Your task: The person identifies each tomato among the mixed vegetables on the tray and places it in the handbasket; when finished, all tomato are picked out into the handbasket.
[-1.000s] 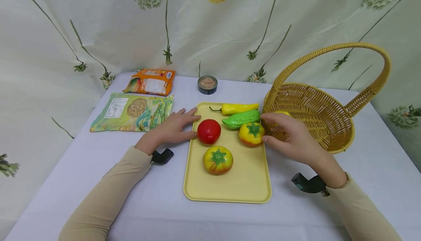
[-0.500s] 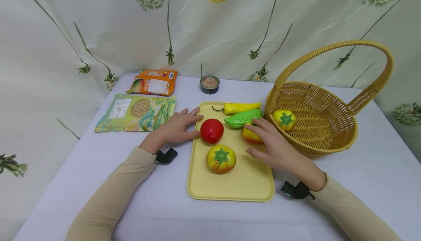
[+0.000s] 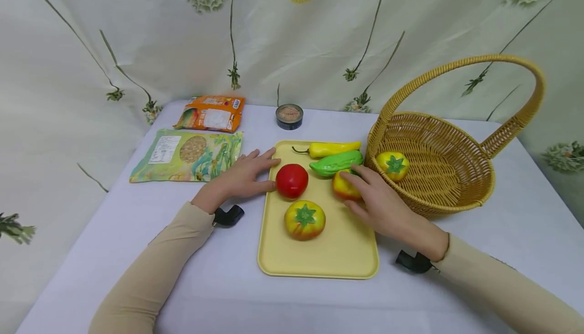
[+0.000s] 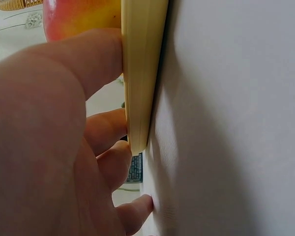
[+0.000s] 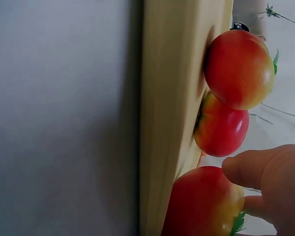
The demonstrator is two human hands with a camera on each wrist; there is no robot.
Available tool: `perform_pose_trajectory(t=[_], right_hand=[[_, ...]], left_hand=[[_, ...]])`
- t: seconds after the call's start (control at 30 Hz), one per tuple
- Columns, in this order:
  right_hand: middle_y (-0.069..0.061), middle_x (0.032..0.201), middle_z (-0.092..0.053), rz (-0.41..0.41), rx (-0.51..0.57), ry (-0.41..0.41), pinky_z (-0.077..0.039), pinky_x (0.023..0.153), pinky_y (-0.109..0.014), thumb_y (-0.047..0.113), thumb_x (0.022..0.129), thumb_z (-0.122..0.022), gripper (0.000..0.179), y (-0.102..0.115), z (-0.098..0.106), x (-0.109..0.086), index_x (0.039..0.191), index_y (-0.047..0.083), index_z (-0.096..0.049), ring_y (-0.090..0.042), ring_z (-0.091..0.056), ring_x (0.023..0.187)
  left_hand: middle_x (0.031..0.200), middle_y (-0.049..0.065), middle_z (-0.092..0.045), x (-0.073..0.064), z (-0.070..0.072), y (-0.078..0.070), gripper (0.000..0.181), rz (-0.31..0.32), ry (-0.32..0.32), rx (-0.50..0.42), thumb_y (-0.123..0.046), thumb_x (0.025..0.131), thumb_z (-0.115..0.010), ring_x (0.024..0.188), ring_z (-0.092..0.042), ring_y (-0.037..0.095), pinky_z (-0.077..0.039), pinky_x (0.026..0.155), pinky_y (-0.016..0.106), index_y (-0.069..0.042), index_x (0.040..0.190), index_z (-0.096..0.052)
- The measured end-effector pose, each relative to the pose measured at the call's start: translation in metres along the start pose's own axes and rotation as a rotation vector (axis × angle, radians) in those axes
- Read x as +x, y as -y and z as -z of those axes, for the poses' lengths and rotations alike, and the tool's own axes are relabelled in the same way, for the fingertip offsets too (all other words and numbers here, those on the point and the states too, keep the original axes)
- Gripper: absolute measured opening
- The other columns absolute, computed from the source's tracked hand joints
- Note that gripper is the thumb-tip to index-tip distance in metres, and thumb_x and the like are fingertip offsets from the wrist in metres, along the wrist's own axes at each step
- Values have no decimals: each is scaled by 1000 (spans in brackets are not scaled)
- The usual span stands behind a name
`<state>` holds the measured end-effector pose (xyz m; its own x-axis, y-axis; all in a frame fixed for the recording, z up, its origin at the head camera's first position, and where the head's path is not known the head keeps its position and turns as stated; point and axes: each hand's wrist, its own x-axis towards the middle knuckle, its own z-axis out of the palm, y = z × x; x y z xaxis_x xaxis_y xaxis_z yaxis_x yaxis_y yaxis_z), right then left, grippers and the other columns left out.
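The left hand (image 3: 244, 176) lies palm down across the left edge of a pale yellow rectangular tray (image 3: 324, 265), fingers spread, holding nothing; its thumb points towards a shiny, round red tomato (image 3: 292, 181). The right hand (image 3: 380, 207) reaches in low from the other side, wrist bent, its fingers and thumb parted around a plump yellow-and-orange tomato (image 3: 344, 187) at the tray's right side, beneath a glossy green pepper (image 3: 335, 163). Whether the fingers have closed on it, I cannot tell.

From overhead, the right hand covers much of that tomato. The right wrist view shows its deep red flank, with a bit of green leaf beside the fingers and the thumb tip at its edge. The left wrist view shows the left thumb and fingertips against the tray's side, a detail too small from above.

The half-covered tomato sits on the tray, yellow on top and red lower down. A similar tomato with a green star-shaped leaf (image 3: 304, 220) stands nearer the person, and another yellow tomato (image 3: 393, 165) lies inside a golden-brown woven basket (image 3: 424, 131)
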<state>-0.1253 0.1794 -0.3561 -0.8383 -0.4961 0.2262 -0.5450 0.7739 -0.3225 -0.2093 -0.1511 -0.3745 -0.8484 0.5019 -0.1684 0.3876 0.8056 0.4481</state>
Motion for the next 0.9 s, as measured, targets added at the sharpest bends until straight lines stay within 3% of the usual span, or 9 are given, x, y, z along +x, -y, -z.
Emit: perform_pose_trajectory(t=[0.37, 0.63, 0.9], right_hand=[[-28, 148, -50, 15, 90, -28, -45, 112, -60, 13, 91, -75, 42, -1, -2, 2, 131, 5, -64, -45, -51, 136], [-25, 145, -53, -10, 141, 1, -49, 109, -57, 17, 87, -80, 57, -1, -3, 5, 138, 5, -60, -41, -55, 131], [-27, 144, -53, 4, 177, 7, -50, 107, -58, 14, 85, -81, 59, -4, -8, 5, 140, 6, -59, -43, -55, 130]], left_hand=[[172, 8, -22, -1, -1, 0, 68, -5, -12, 0, -43, 95, -63, 157, -13, 48, -9, 125, 68, -18, 156, -45], [172, 8, -22, -2, 0, -1, 67, -4, -16, 7, -42, 95, -64, 157, -13, 49, -10, 125, 68, -18, 155, -45], [172, 8, -22, -1, -1, 0, 67, -4, -15, 2, -42, 96, -63, 157, -13, 49, -9, 125, 69, -18, 155, -45]])
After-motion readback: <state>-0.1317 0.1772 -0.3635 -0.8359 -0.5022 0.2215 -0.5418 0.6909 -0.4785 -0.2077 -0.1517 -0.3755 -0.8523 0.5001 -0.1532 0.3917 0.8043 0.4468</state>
